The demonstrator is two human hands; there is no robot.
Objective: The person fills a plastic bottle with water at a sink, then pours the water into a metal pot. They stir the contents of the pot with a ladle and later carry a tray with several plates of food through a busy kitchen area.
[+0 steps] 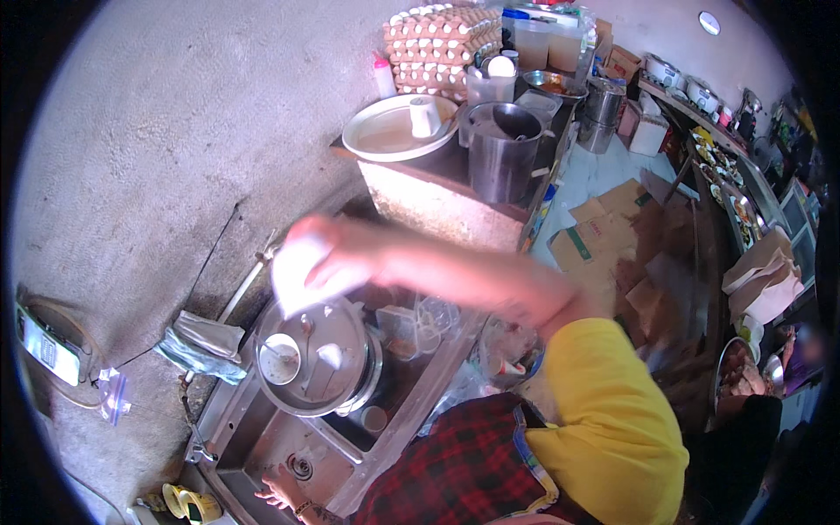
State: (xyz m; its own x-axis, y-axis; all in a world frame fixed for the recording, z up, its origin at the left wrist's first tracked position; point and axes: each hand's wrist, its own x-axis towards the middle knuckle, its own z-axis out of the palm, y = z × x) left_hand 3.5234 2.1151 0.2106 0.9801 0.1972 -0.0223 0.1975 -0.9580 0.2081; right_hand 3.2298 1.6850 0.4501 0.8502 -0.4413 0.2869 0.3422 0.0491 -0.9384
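Note:
My right hand [328, 256], blurred by motion, is closed on a white object [298, 279] whose kind cannot be told; it is held above the sink's far end. Below it, a large round metal pan [315, 394] rests over the sink and holds a white cup [279, 359] and a spoon [307, 326]. My left hand [281, 491] is over the near basin of the stainless-steel sink [262, 433], fingers spread, beside the drain [300, 466]. A metal faucet [203, 451] stands at the sink's left edge. Clear plastic containers [398, 331] sit right of the pan.
Beyond the sink, a counter bears a white oval tray [387, 152], a steel pot [502, 164] and stacked egg trays [440, 52]. Flattened cardboard [597, 230] lies on the floor. A trash-filled bag [505, 351] stands beside the sink. Another person [804, 354] is at the far right.

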